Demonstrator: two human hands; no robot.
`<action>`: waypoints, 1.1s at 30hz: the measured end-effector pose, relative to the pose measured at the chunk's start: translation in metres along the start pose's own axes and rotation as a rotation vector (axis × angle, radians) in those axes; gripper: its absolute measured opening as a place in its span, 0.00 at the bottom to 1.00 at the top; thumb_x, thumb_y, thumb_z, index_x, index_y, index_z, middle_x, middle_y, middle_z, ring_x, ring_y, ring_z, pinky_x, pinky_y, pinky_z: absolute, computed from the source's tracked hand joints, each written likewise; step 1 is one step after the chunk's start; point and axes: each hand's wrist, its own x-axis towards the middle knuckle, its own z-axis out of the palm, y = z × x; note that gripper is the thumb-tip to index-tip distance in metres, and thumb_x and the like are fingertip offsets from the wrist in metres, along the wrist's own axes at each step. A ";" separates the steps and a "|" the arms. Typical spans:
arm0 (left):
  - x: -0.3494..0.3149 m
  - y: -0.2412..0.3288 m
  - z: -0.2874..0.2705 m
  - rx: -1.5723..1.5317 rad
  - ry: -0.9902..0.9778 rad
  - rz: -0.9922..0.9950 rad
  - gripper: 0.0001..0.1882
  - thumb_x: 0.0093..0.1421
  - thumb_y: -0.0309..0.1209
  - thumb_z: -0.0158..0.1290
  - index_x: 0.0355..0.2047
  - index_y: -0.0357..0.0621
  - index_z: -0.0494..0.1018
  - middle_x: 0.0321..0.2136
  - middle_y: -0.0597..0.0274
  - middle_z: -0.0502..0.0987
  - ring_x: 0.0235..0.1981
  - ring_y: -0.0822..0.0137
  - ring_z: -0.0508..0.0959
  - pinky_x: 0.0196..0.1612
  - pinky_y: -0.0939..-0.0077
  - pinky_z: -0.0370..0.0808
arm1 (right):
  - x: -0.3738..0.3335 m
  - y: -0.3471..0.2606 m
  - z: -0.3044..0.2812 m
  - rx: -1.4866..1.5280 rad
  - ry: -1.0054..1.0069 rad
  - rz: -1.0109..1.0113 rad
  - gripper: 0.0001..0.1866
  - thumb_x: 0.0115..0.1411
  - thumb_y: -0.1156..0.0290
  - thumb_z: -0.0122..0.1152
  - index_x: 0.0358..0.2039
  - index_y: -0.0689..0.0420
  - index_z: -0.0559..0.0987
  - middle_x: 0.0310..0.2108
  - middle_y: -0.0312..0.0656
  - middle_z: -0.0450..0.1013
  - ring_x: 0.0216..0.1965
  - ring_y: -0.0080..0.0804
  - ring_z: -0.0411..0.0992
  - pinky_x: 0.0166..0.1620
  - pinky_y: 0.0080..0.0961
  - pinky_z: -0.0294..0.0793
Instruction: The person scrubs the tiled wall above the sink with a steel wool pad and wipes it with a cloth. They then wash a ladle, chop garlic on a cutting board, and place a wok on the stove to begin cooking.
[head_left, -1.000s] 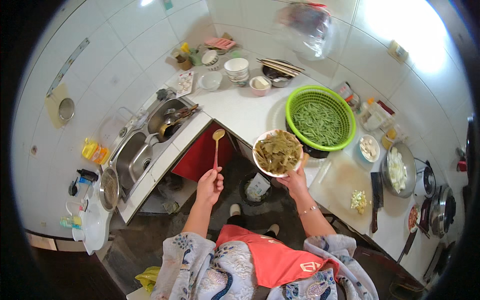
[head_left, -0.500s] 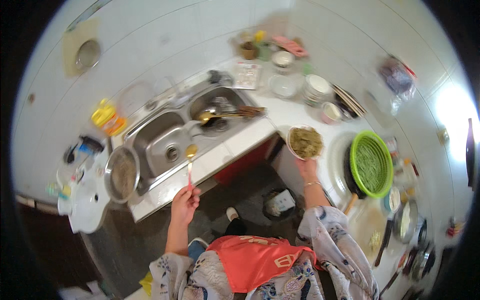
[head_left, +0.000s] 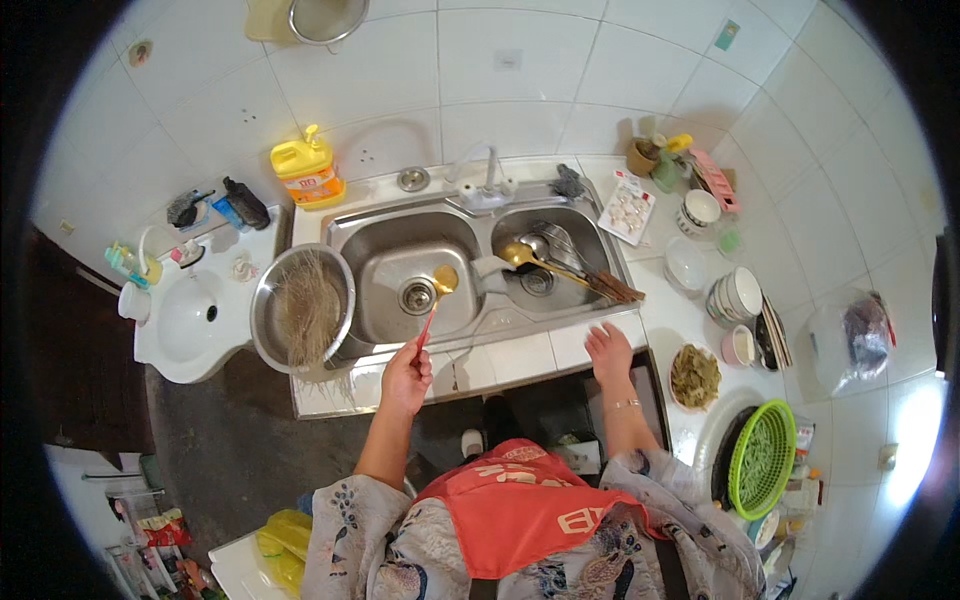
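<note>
My left hand point(head_left: 405, 379) is closed round the red handle of a spoon point(head_left: 444, 281). The spoon's gold-coloured bowl hangs over the left basin of the steel sink point(head_left: 380, 250). My right hand point(head_left: 611, 360) holds nothing, its fingers stretched out above the counter edge in front of the right basin. To the right of that hand, a bowl of brownish-green chopped vegetables point(head_left: 695, 377) sits on the counter. In the right basin lie a gold ladle point(head_left: 517, 254) and other long-handled utensils. The faucet point(head_left: 489, 185) stands behind the two basins.
Left of the sink rest a steel bowl with dry bristly strands point(head_left: 303, 305) and a white washbasin point(head_left: 185, 335). A yellow jug point(head_left: 307, 172) is at the back. Stacked bowls point(head_left: 735, 295) and a green basket of cut green beans point(head_left: 763, 460) occupy the right counter.
My right hand has let go of the vegetable bowl, now on the counter, and moved left toward the sink. The spoon has moved over the left basin. The view has turned.
</note>
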 end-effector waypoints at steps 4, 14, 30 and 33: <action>0.024 0.027 0.017 0.064 0.094 0.121 0.13 0.66 0.38 0.42 0.42 0.46 0.72 0.21 0.72 0.67 0.19 0.76 0.64 0.20 0.82 0.60 | 0.055 -0.002 0.152 -0.333 -0.279 -0.094 0.13 0.62 0.66 0.53 0.43 0.60 0.72 0.30 0.42 0.75 0.24 0.27 0.72 0.29 0.23 0.75; 0.092 0.058 0.060 0.280 0.316 0.240 0.11 0.62 0.24 0.47 0.44 0.35 0.72 0.24 0.68 0.69 0.22 0.77 0.67 0.23 0.84 0.64 | 0.214 0.023 0.298 -1.446 -0.294 -0.887 0.22 0.58 0.59 0.55 0.45 0.63 0.73 0.30 0.56 0.75 0.34 0.54 0.74 0.38 0.44 0.72; 0.158 0.024 0.044 0.291 0.428 0.289 0.09 0.60 0.22 0.47 0.39 0.36 0.75 0.24 0.67 0.73 0.20 0.78 0.69 0.23 0.85 0.68 | 0.142 0.088 0.305 -1.029 -0.792 0.047 0.22 0.58 0.57 0.56 0.45 0.61 0.74 0.22 0.49 0.73 0.26 0.37 0.74 0.32 0.33 0.74; 0.160 0.030 0.038 0.576 0.320 0.146 0.09 0.60 0.24 0.49 0.39 0.35 0.74 0.25 0.65 0.74 0.22 0.75 0.72 0.24 0.81 0.69 | 0.153 0.126 0.309 -0.942 -0.911 0.152 0.16 0.58 0.61 0.56 0.38 0.62 0.77 0.23 0.46 0.74 0.27 0.35 0.74 0.32 0.31 0.73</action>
